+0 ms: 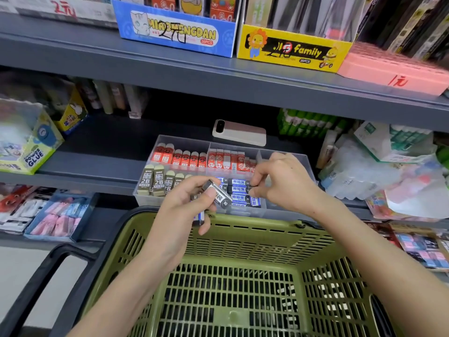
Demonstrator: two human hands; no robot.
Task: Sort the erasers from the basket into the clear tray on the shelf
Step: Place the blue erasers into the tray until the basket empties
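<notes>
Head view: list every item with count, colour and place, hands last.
clear tray: one, transparent, middle shelf centre
red erasers: many, red-white, tray's back compartments
2B erasers: about five, khaki, tray front left
blue-label erasers: several, blue-white, tray front middle
phone: one, pink-white, behind tray
basket: one, green, under hands
cat display box: one, blue, top shelf
family display box: one, yellow, beside it
Power Glue box: one, yellow-green, shelf left
left hand: holds black-sleeved eraser
right hand: pinches one of the blue-label erasers
</notes>
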